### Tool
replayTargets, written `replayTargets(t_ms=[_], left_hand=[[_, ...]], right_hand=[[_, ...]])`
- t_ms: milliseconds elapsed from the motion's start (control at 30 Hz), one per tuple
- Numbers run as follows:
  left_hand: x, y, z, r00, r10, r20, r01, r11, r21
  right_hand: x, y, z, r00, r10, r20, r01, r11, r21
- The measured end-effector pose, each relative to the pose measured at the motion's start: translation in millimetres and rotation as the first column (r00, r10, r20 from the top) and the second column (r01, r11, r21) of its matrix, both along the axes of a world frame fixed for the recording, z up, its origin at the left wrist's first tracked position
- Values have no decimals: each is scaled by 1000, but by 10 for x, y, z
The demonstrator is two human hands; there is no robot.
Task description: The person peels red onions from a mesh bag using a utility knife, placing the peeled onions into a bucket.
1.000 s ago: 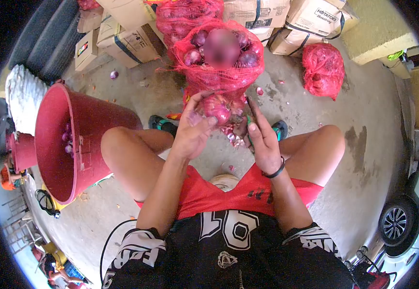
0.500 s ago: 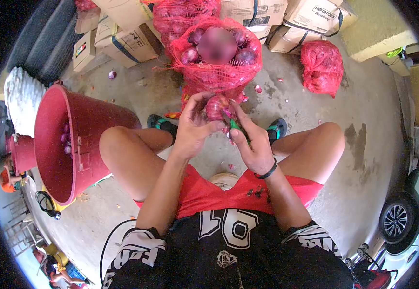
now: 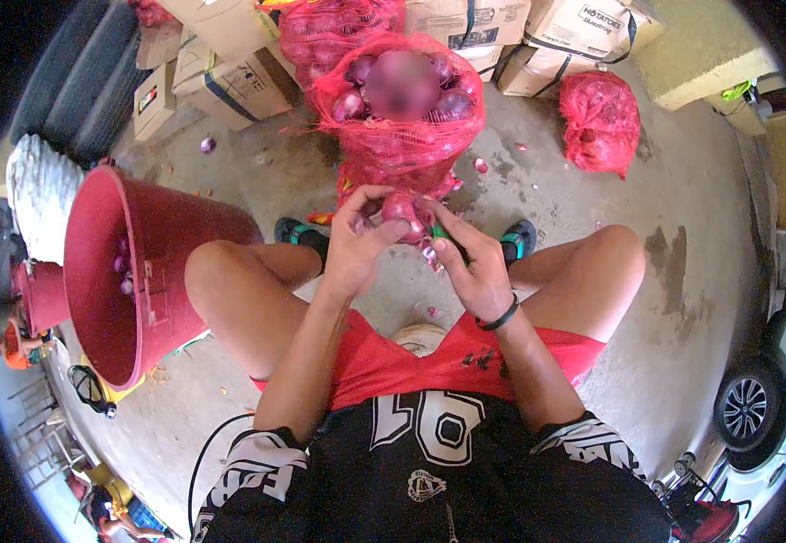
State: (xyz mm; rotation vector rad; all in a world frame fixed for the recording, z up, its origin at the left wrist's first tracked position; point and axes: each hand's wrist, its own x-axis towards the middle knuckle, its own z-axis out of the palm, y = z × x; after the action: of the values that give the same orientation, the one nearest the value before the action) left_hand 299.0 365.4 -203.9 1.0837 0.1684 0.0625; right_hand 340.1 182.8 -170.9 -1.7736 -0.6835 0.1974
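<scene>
The left hand [image 3: 357,246] holds a red onion [image 3: 403,209], the right hand [image 3: 480,270] a green handle [image 3: 439,233].

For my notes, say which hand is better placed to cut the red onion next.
Probably the right hand: it holds the green-handled knife close to the red onion, which the left hand grips.

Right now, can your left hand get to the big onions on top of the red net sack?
Probably yes: the red net sack stands just beyond the left hand, with nothing obvious between. But that hand holds an onion, so it would likely have to let go first.
</scene>
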Motion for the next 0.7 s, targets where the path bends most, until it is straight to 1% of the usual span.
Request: replayTargets(t_ms=[33,67,100,133,200,233,267,333,433,467,500,533,600,633,667,700], left_hand=[[9,-12,3,999,23,37,-28,991,131],[9,21,-2,998,-55,-23,54,997,-48],[-4,90,-5,988,-140,-68,121,966,-229],[-19,128,-3,968,-232,-98,174,898,-404],[-8,14,-11,998,-53,-46,46,989,-139],[1,-32,-19,1000,30,-1,-30,1000,-7],[0,1,-4,998,-45,-51,38,991,-131],[18,119,66,973,-198,-119,141,916,-377],[19,105,111,976,-169,-137,134,963,-235],[30,83,139,993,-110,-53,108,993,-38],[31,46,170,997,-68,39,61,986,156],[23,22,183,990,-45,136,-3,942,337],[20,30,148,997,-62,50,53,986,156],[19,40,140,997,-73,10,72,996,62],[25,48,144,998,-65,-4,64,998,-12],[37,54,150,998,-59,-19,57,995,-85]], right_hand=[[-5,-9,18,1000,6,-26,-7,1000,-8],[-7,-19,50,999,15,-51,-16,1000,-17],[-8,-23,68,997,24,-77,-26,999,-25],[-7,-31,28,999,19,-40,-20,999,-27],[35,-34,-70,999,3,42,-2,1000,-26],[50,-39,-72,1000,2,22,-1,1000,-18],[40,-46,-55,1000,1,-2,-1,1000,-11],[32,-45,-28,999,5,-40,-5,1000,-7],[34,-24,-27,998,0,-70,0,1000,-5],[39,-21,-63,997,-9,-72,9,1000,-3],[32,-28,-100,997,-19,-77,19,1000,-3],[15,-39,-118,995,-26,-94,27,1000,6],[20,-40,-143,992,-29,-121,32,999,25],[16,-56,-173,944,20,-329,32,988,151],[1,-92,-211,853,93,-513,59,961,271],[-10,-96,-202,725,185,-664,111,919,378]])
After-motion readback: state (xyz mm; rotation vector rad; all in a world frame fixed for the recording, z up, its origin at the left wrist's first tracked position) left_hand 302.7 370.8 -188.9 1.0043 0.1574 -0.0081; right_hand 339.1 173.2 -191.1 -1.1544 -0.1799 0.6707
